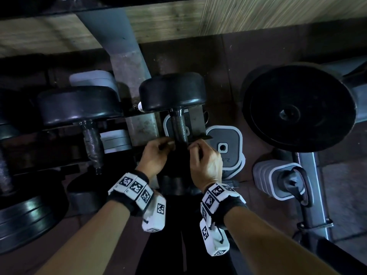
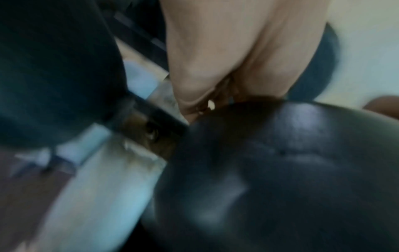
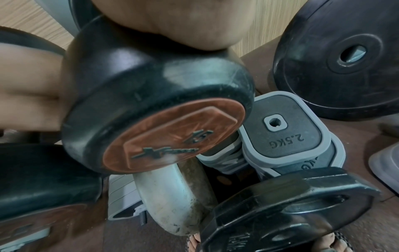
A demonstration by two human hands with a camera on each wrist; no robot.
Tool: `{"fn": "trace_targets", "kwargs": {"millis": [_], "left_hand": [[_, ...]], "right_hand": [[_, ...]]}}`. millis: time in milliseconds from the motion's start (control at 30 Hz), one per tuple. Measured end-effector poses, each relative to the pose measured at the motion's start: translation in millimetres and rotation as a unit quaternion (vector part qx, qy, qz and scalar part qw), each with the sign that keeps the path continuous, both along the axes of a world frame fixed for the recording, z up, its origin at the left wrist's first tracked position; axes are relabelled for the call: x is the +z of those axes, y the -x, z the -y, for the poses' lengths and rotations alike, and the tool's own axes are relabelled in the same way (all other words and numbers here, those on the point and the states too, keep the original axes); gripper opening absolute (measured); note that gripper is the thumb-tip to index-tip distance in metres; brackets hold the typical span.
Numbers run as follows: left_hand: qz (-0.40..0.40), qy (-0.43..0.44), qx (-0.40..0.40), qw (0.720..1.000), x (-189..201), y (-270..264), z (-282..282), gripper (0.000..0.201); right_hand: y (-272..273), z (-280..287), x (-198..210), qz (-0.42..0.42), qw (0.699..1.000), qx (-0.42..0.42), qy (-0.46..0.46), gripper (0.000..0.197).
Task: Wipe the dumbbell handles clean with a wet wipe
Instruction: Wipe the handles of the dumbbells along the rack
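Observation:
A black dumbbell lies on the rack in the head view, its far head [image 1: 171, 92] above a knurled metal handle [image 1: 179, 126]. My left hand [image 1: 168, 144] and right hand [image 1: 192, 147] meet at the near end of that handle, fingers curled. Each pinches one side of a dark sheet [image 1: 179, 150] stretched over the handle; it appears to be the wipe, though the dim light hides its detail. The right wrist view shows the dumbbell's near head [image 3: 151, 95] with a copper end cap under my palm. The left wrist view is blurred, showing my palm [image 2: 237, 51] above a black head [image 2: 280, 170].
A second dumbbell [image 1: 79, 104] with a worn handle [image 1: 92, 143] lies to the left. A large black weight plate [image 1: 299, 110] stands at the right. Grey 2.5 kg plates [image 1: 224, 145] lie below the rack, beside a grey rack post [image 1: 123, 36] and a kettlebell-like weight [image 1: 288, 181].

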State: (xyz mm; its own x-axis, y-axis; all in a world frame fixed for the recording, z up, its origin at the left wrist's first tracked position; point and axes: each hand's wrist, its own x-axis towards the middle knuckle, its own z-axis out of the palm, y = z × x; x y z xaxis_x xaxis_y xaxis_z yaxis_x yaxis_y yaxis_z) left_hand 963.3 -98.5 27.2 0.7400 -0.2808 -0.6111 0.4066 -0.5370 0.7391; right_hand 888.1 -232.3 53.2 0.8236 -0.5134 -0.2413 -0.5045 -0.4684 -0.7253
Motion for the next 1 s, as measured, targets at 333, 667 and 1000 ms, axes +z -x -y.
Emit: {"fn": "trace_targets", "kwargs": {"millis": [333,667,1000], "left_hand": [[0.013,0.051,0.04,0.998,21,-29,7,0.016],[0.014,0.038,-0.012,0.999,15,-15,7,0.02],[0.027,-0.04,-0.108,0.993,7,9,-16,0.018]], "right_hand": [[0,0,2,-0.002,1.0,-0.003,-0.004,0.037],[0,-1,0,-0.001,1.0,-0.017,-0.006,0.036],[1,-7,10,-0.043,0.999,0.004,0.012,0.036]]}}
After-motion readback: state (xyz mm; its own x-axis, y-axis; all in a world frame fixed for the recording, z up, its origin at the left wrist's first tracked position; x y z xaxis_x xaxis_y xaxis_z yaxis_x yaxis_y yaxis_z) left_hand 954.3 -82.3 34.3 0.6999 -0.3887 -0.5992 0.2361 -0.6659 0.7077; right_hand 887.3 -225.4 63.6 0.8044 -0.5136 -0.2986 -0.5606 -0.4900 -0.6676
